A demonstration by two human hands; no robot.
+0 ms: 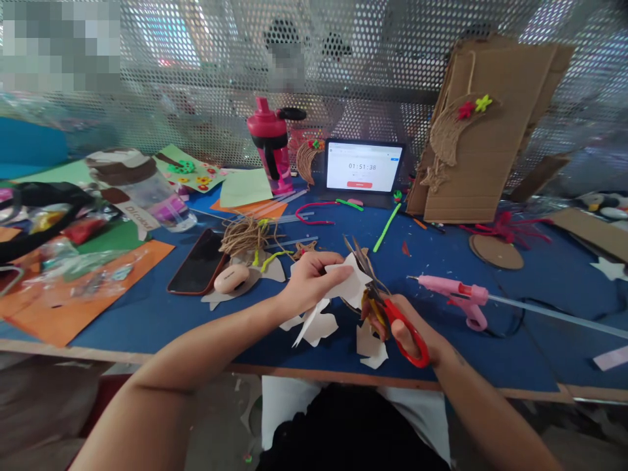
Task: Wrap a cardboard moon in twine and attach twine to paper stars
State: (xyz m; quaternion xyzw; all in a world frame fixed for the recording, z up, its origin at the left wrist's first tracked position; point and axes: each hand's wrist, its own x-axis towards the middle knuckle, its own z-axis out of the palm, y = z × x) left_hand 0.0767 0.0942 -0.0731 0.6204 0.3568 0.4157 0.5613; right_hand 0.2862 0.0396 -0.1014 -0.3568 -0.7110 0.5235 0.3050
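Observation:
My left hand [314,281] pinches a white piece of paper or card [354,288] with pointed, cut edges. In my right hand [407,327] is a pair of scissors [407,337] with red and yellow handles. Its blades [360,255] are spread and point away from me, beside the right edge of the white piece. Below my hands lie white paper scraps [321,328], with more offcuts [371,347] near the table's front edge. Part of a brown item under the white piece is hidden by my hands.
A pink glue gun [454,292] lies to the right, its glue stick reaching right. Left are a phone [197,263], an earbud case [231,279] and twine [248,237]. A pink bottle [275,154], a tablet [363,167] and cardboard [483,170] stand at the back.

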